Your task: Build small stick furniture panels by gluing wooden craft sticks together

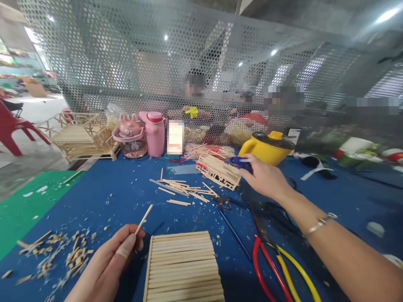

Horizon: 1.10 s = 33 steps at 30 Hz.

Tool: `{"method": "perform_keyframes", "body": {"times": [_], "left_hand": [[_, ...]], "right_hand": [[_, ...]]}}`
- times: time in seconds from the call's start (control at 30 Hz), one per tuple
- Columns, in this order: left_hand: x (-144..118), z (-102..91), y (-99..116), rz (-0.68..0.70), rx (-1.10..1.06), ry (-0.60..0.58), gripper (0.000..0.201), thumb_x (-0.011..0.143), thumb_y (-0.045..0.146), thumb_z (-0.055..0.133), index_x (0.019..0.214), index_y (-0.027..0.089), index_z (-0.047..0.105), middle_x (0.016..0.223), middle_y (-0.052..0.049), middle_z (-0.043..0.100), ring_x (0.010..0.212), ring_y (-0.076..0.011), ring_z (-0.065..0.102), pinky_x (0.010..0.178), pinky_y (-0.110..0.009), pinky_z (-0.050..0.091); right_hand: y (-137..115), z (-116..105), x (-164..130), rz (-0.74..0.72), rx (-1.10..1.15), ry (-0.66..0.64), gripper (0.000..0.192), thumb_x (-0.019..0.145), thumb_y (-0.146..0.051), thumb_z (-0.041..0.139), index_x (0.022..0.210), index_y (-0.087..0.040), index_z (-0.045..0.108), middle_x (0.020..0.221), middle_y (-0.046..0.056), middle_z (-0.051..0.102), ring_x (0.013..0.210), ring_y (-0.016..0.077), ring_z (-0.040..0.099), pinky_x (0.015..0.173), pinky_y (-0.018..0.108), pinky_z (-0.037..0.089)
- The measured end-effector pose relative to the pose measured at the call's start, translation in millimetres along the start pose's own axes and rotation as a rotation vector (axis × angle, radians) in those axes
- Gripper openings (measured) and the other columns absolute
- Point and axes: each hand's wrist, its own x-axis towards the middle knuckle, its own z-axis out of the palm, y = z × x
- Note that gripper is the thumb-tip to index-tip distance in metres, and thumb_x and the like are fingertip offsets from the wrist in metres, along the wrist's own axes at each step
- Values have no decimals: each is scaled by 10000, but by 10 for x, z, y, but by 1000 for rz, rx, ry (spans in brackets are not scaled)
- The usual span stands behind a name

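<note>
My left hand (108,262) pinches a thin wooden stick (144,218) between thumb and fingers, just left of a flat panel of glued sticks (183,266) lying on the blue table (103,197). My right hand (263,176) reaches far forward and grips a blue glue gun (238,163), next to a small stick frame (218,171). Loose sticks (181,189) lie scattered between the panel and the frame.
Red- and yellow-handled cutters (277,264) lie at the right, small scissors (223,202) near the middle. Wood scraps (59,251) litter the left. A yellow pot (269,147), pink bottles (154,132) and a stick house (83,136) stand before a perforated screen (201,63); people sit behind it.
</note>
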Motion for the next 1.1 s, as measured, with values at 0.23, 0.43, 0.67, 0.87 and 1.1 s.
{"method": "perform_keyframes", "body": {"times": [0.23,0.43,0.67,0.87,1.1], "left_hand": [[19,-64,69,194,308,-32,329,841,446,468,1017,254,668,1019,-51,667,1009,-238,597,844,-277,488],[-30,-95,73,548,489,15,373,867,204,508,1229,294,498,934,-13,651,821,-138,622,719,-187,484],[32,102,265,816,535,-153,436,882,67,439,1276,252,424,888,-22,603,788,-110,580,736,-197,470],[97,240,320,907,419,-131,352,890,138,474,1236,200,473,886,-36,624,800,-115,584,736,-203,491],[211,-42,222,174,165,67,328,874,380,490,1129,205,601,1048,-69,661,930,-193,604,815,-317,487]], "right_hand": [[-206,46,80,-163,-21,-10,351,850,-257,414,1140,-173,592,1177,159,632,983,308,613,764,409,465],[-738,-312,-613,-332,238,209,256,861,-234,493,1081,-189,616,1025,89,696,923,251,623,806,398,437],[-1019,-234,-1070,-609,621,18,108,844,-132,542,905,-177,620,764,14,684,671,138,579,687,320,402],[-897,-146,-993,-522,723,-46,74,835,-176,581,769,-201,602,673,-27,645,626,114,555,665,285,412],[-686,111,-858,-362,683,-140,136,854,-297,551,761,-251,640,738,-27,680,705,137,620,664,265,467]]}}
